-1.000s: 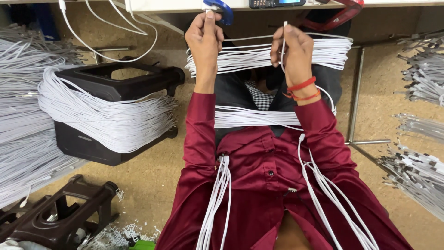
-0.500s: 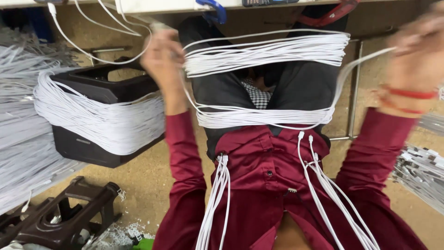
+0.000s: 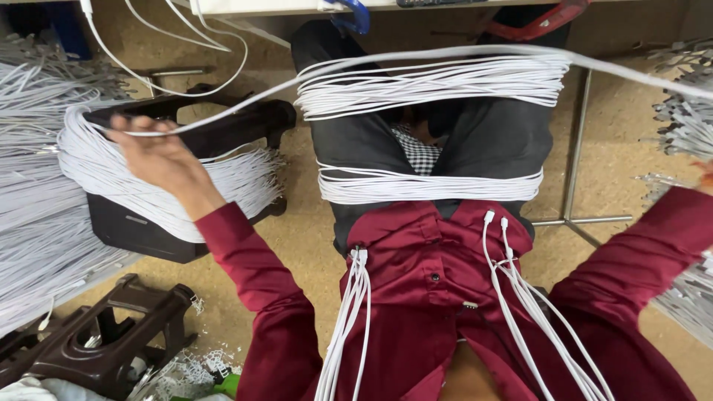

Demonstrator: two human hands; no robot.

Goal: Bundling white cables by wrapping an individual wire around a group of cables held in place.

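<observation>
Bright, even light; soft shadows, wide-angle stretching at edges.

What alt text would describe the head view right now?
The seated person's left hand stretches one white cable out across the lap toward the right edge, where the right hand is out of frame. Bundles of white cables lie over both thighs and a dark stool.
</observation>
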